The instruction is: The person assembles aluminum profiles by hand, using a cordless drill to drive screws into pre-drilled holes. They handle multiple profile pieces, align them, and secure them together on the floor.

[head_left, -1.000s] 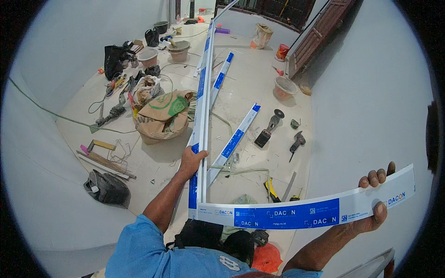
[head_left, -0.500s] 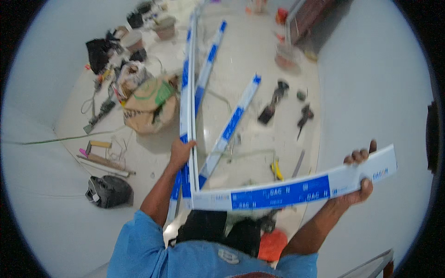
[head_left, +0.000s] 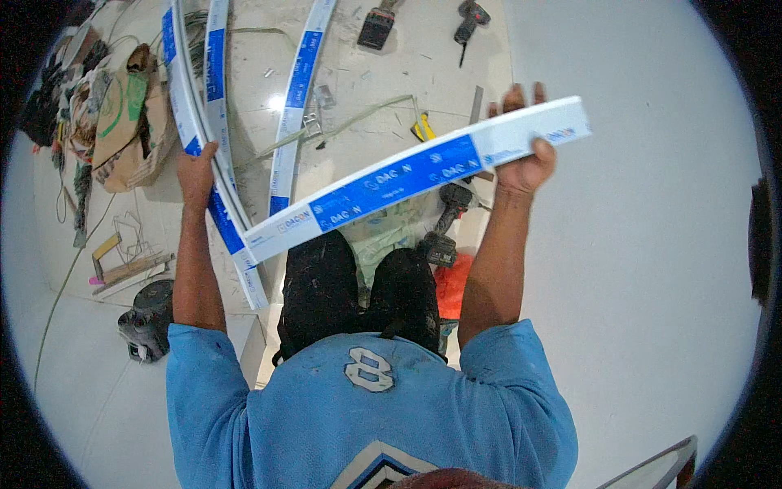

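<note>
This is a room under renovation or fit-out, a building site indoors. The pale floor is dusty and strewn with scraps and offcuts. Long white and blue trim strips lie across it at the far left, beside a torn paper sack. Power tools and a paintbrush are scattered about, with loose cords trailing at the left.

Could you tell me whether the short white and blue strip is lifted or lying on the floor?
Lifted: the right hand grips the short strip above the floor.
</note>
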A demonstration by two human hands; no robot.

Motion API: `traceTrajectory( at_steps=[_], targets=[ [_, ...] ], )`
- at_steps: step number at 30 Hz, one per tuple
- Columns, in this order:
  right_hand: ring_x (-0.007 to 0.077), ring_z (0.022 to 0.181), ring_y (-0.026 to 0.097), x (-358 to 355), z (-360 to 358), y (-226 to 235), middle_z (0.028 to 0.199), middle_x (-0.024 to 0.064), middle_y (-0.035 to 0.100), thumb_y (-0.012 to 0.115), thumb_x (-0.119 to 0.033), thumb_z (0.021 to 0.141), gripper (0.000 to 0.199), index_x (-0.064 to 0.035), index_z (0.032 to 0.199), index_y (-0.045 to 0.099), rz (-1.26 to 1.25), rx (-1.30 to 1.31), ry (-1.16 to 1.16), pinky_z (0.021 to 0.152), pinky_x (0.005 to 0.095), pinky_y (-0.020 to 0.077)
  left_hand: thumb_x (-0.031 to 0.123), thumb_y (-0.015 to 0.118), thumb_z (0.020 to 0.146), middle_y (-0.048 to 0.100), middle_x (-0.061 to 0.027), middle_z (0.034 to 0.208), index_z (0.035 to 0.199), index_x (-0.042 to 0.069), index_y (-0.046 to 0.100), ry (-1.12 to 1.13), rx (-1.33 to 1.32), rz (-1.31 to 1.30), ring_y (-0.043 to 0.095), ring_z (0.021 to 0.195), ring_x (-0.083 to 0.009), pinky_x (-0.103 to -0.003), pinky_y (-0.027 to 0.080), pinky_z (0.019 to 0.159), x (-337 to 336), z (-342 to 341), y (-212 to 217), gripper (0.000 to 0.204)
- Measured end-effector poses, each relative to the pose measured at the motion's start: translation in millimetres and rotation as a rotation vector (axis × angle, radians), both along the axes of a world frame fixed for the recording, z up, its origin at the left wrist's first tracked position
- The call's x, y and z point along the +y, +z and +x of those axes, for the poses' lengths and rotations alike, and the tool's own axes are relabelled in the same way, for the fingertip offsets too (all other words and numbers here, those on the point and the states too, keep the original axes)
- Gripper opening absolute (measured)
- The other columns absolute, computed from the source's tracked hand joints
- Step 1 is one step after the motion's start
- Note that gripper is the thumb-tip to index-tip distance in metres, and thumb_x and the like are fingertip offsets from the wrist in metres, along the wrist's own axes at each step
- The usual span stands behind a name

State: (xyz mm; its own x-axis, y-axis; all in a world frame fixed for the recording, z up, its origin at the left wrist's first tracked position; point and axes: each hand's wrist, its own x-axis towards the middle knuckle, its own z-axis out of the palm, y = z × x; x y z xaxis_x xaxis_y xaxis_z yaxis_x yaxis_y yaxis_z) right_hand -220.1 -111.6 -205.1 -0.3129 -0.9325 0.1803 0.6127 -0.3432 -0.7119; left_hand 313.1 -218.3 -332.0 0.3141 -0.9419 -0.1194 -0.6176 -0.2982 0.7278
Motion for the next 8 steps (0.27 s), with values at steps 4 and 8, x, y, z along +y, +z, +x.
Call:
traceTrajectory(
  at_steps=[4,8],
  targets=[
    [0.0358,0.129,0.060,18.2,6.1,-74.5,0.132,0.0231,0.063,0.073,-0.011,0.073,0.089,-0.0050,0.156,0.041,0.182,-0.198,0.088,0.116,0.0632,0.0428,0.040,0.081,0.080,0.076,-0.0262,0.099,0.104,-0.009,0.072,-0.029,-0.074,0.006,0.075,0.095,-0.0382,-0.046,0.055,0.088,-4.5,57.4,-52.3,0.055],
    [0.0376,0.131,0.057,30.6,-3.7,-156.1,0.134,0.0206,0.063,0.071,-0.008,0.079,0.087,-0.0071,0.159,0.038,0.373,-0.281,0.007,0.121,0.0645,0.0360,0.044,0.082,0.079,0.075,-0.0274,0.113,0.124,-0.007,0.067,-0.118,-0.068,0.175,0.073,0.101,-0.0443,-0.048,0.054,0.093,-9.2,65.2,-85.0,0.070]
  ],
)
